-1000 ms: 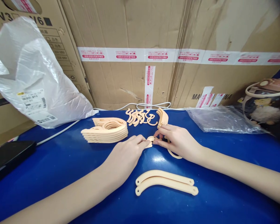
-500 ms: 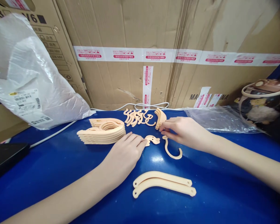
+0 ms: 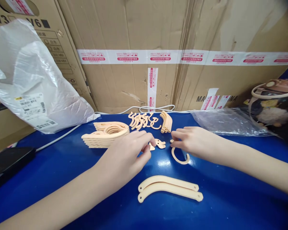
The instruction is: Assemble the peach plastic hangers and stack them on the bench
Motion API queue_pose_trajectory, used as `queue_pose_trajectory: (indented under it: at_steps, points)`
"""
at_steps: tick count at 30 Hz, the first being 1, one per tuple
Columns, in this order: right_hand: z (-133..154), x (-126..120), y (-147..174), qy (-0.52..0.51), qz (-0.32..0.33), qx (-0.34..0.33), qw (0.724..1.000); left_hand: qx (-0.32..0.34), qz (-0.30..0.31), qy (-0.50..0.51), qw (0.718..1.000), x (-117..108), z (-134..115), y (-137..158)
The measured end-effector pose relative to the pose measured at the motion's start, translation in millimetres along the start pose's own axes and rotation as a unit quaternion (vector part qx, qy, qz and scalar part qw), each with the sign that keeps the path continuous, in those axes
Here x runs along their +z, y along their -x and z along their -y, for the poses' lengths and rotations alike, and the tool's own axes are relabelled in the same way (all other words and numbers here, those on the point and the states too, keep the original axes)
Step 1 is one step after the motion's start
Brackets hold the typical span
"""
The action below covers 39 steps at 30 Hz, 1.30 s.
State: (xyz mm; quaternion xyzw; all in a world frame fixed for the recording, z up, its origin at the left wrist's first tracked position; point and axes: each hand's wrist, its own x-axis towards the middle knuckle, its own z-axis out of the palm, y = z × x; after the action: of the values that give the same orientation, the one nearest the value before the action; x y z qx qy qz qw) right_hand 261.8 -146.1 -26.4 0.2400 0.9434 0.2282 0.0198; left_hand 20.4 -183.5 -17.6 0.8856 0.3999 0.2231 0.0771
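Observation:
My left hand (image 3: 131, 151) hovers over small beige flat pieces (image 3: 160, 143) with holes, thumb and forefinger curled but apart; part of these pieces is hidden by the hand. On the right, my right hand (image 3: 187, 139) has its fingertips closed on the upper end of a beige hook (image 3: 181, 161) that lies on the blue table (image 3: 105, 207). Two curved beige bars (image 3: 170, 188) with holes at their ends lie side by side nearer to me.
A stack of beige hanger-shaped parts (image 3: 99, 140) stands left of my left hand. Farther back lie several hooks (image 3: 140, 121) and a bundle of curved bars (image 3: 166, 122). Around them are a white plastic bag (image 3: 38, 76), a clear bag (image 3: 220, 123), a black device (image 3: 11, 166) and cardboard boxes (image 3: 134, 32).
My right hand has moved from beside the curved-bar bundle toward me, onto the hook's upper end. My left hand has lifted slightly, and its thumb and forefinger have parted.

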Motion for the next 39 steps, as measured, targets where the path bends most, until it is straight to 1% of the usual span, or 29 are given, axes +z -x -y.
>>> queue_pose_trajectory:
  at_steps: [1,2,5,7,9,10,11,12,13,14,16,17,19,20,21,22,23,24,26,32,36,39]
  points:
    - [2,0,1,0.018,-0.002,-0.007,1.000,0.000,0.021,0.020,1.000,-3,-2,1]
    - [4,0,3,0.037,-0.004,-0.015,0.999,0.006,0.055,0.039,0.998,-6,-4,3]
    - [9,0,6,0.071,-0.021,-0.042,0.996,0.034,0.180,0.093,0.979,-11,-7,10]
    - [10,1,6,0.063,-0.052,-0.048,0.996,0.037,0.221,0.115,0.968,-10,-6,15]
    - [11,2,4,0.014,-0.096,-0.037,0.995,0.035,0.224,0.124,0.966,-6,-3,19]
    - [13,3,2,-0.033,-0.117,-0.025,0.992,0.034,0.224,0.126,0.966,-3,-2,21]
    - [16,3,0,-0.096,-0.134,-0.007,0.986,0.032,0.224,0.128,0.966,0,0,22]
    - [20,4,-2,-0.174,-0.147,0.017,0.974,0.029,0.223,0.130,0.966,3,1,22]
    - [24,4,-4,-0.263,-0.154,0.047,0.951,0.027,0.220,0.132,0.966,6,2,22]
    - [30,5,-5,-0.355,-0.157,0.081,0.918,0.025,0.216,0.132,0.967,9,3,22]
    - [40,8,-9,-0.514,-0.156,0.145,0.831,0.028,0.206,0.128,0.970,14,3,22]
    - [45,10,-10,-0.576,-0.153,0.168,0.785,0.032,0.200,0.124,0.972,16,3,22]
    - [50,17,-12,-0.671,-0.147,0.195,0.700,0.045,0.185,0.110,0.975,18,3,24]
    - [51,20,-13,-0.705,-0.145,0.203,0.664,0.052,0.179,0.098,0.978,19,3,25]
    - [51,23,-13,-0.730,-0.143,0.209,0.635,0.060,0.174,0.085,0.979,20,2,27]
    - [51,25,-14,-0.746,-0.142,0.215,0.614,0.066,0.171,0.070,0.981,20,2,28]
    - [50,27,-14,-0.755,-0.141,0.219,0.602,0.071,0.170,0.054,0.981,20,2,29]
    - [48,28,-15,-0.759,-0.139,0.221,0.596,0.077,0.169,0.042,0.982,21,1,30]
    - [47,27,-16,-0.765,-0.129,0.220,0.592,0.084,0.165,0.018,0.983,22,0,30]
    - [45,24,-16,-0.766,-0.103,0.210,0.599,0.106,0.143,-0.047,0.983,26,-1,25]
    - [45,28,-15,-0.768,-0.105,0.209,0.596,0.128,0.129,-0.049,0.982,27,0,27]
    - [45,31,-14,-0.768,-0.108,0.211,0.595,0.117,0.109,-0.022,0.987,26,0,27]
